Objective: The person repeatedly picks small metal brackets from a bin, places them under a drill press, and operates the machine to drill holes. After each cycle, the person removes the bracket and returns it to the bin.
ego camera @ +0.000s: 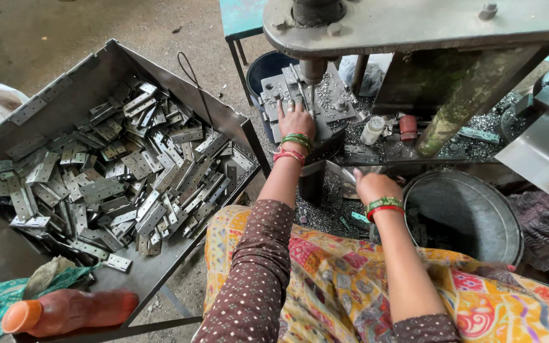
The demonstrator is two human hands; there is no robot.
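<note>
While the person's lap, draped in yellow patterned cloth (351, 286), fills the near edge of the view, an orange bottle (65, 311) lies at the near left corner of a big metal tray (7, 254), beside a bunched green rag (7, 295). Further along that tray sits a heap of flat grey hinge plates (115, 171), piled loosely and overlapping one another.

On the right, the right hand (373, 186), with red and green bangles at the wrist, is curled downward over the near edge of the machine counter (376, 152), just left of a round metal bucket (465, 213). Its fingers are turned away, so I cannot tell whether they are wide or holding something.

Beyond it, the left hand (295, 121) lies flat on the drill press bed, fingers spread wide and pressing on a hinge plate (274, 89) that rests directly under the drill bit (312, 95). Metal shavings lie scattered all around the bed. A small white bottle (372, 130) and a red one (408, 127) stand just right of the hand. Farthest off, the heavy grey head of the press (414, 25) overhangs everything.
</note>
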